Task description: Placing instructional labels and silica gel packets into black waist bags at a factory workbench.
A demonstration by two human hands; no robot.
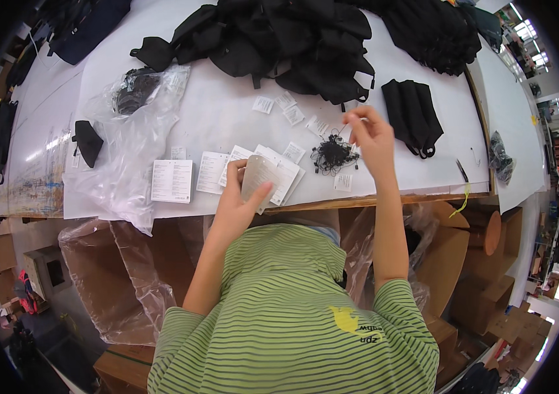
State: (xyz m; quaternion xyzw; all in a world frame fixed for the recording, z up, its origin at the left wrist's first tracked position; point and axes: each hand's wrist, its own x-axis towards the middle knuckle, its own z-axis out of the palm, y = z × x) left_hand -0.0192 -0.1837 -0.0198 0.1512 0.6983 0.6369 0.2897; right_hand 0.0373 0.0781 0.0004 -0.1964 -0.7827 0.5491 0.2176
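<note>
Your left hand [243, 194] holds a tag [258, 176] over the surface [227, 111] edge; the string bundle [332, 155] lies right of it, under your right hand [371, 134], bags [286, 39] piled behind.

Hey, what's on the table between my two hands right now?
In the head view, between the left hand holding a card and the raised right hand, lie a tangle of black strings and small white tags.

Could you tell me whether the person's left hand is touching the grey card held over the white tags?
Touching. The head view shows the left hand gripping the grey card, thumb pressed across its lower front.
</note>
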